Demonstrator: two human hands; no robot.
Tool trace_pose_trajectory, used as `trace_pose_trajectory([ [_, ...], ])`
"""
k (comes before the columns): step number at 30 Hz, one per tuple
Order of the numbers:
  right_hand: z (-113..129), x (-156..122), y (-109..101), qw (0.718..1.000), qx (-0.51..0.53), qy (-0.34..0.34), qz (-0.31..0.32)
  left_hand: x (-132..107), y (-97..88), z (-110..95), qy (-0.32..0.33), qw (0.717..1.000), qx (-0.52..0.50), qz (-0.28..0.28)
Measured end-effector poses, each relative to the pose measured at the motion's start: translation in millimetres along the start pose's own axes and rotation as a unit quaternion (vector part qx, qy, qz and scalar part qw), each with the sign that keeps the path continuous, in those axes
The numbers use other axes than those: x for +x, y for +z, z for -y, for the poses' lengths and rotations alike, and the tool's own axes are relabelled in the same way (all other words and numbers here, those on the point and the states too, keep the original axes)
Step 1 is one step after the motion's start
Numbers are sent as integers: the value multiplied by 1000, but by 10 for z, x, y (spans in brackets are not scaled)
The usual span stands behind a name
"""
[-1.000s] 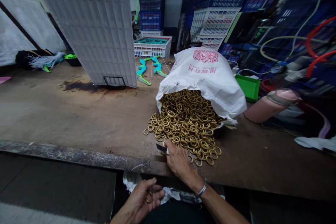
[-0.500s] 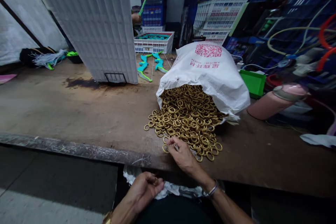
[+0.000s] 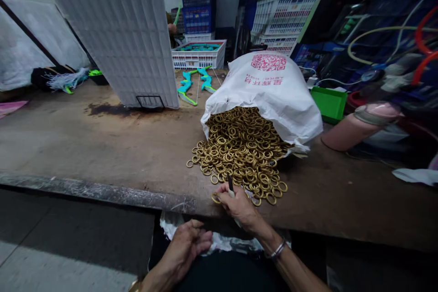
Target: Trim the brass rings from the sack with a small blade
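The right hand (image 3: 237, 203) is closed around a small tool with dark blade (image 3: 230, 184), and its fingertips touch one gold ring (image 3: 214, 199). Just beyond this hand lies the heap of gold rings (image 3: 239, 159), spilling from the white sack (image 3: 273, 89) farther behind. To its lower left, the left hand (image 3: 186, 244) is half open, fingers bent; whether it holds something, I cannot tell.
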State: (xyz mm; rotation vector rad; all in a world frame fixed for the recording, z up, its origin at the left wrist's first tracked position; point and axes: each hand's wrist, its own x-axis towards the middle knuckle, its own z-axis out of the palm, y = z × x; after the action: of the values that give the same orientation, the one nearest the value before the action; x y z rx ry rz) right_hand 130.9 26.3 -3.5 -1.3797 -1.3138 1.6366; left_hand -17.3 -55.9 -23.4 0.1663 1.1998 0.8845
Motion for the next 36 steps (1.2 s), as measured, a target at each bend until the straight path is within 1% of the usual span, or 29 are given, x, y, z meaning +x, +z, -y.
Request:
trace_pose_trajectory([
  [2,-15,-17,-4,998,55,18,18,-54,43,-2,71,996,62,2],
  [3,-18,-29,-8,996,80,29,29,-73,69,-8,117,988,97,-8],
  [5,-16,-58,-21,990,121,52,51,-85,120,-31,216,962,160,-42],
  [7,-5,-92,-38,984,147,73,73,-64,164,-67,298,932,201,-52],
  [8,2,-110,-47,981,154,79,85,-45,184,-89,329,917,221,-42],
  [12,31,-179,-80,973,175,93,120,28,275,-176,424,850,310,38],
  [14,33,-202,-87,970,182,96,129,45,323,-201,452,825,334,54],
  [15,27,-209,-87,970,182,97,132,49,344,-207,459,819,341,53],
  [17,2,-211,-82,973,172,93,121,55,372,-208,459,815,350,43],
  [19,-33,-205,-74,985,138,70,83,62,387,-204,446,821,355,35],
  [20,-50,-202,-72,992,105,46,57,66,393,-203,438,826,352,30],
  [22,-78,-199,-70,1000,19,-20,3,69,412,-206,418,843,338,23],
  [24,-97,-197,-70,994,-66,-80,-31,60,448,-216,388,867,312,19],
  [25,-105,-194,-69,990,-94,-96,-39,52,471,-224,367,882,295,23],
  [27,-116,-182,-66,986,-119,-103,-49,31,518,-244,318,910,265,32],
  [29,-123,-167,-62,986,-122,-95,-58,15,548,-266,270,929,248,41],
  [32,-114,-158,-66,989,-112,-77,-63,20,543,-287,214,944,240,74],
  [34,-103,-164,-77,991,-101,-63,-54,38,518,-287,185,951,220,113],
  [36,-98,-169,-93,994,-82,-58,-40,54,496,-279,157,959,179,155],
])
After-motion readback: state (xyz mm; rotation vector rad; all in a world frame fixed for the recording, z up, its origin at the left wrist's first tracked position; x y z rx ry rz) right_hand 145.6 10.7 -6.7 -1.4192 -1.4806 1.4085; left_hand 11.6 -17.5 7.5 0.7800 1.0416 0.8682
